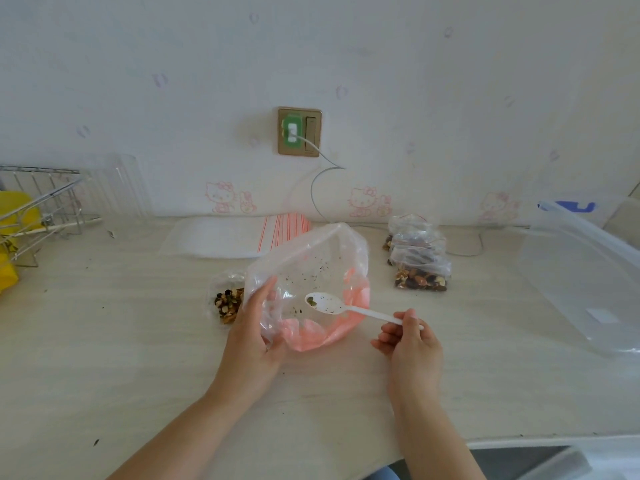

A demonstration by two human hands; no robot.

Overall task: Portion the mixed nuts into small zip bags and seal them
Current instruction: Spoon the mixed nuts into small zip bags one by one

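Note:
My left hand (254, 327) grips the near left side of a large clear plastic bag (311, 265) with a pink lower part, holding its mouth open. Only crumbs show inside it. My right hand (407, 336) pinches the handle of a white plastic spoon (341, 306) whose bowl sits over the bag's opening with a couple of seeds in it. A small open zip bag with mixed nuts (227, 301) lies just left of my left hand. Several filled small zip bags (419, 258) lie in a row at the right.
A stack of unused zip bags with red strips (239, 235) lies by the wall. A clear plastic bin (585, 271) stands at the right, a wire rack (38, 206) and something yellow at the left. A cable runs from the wall socket (299, 131) down to the table.

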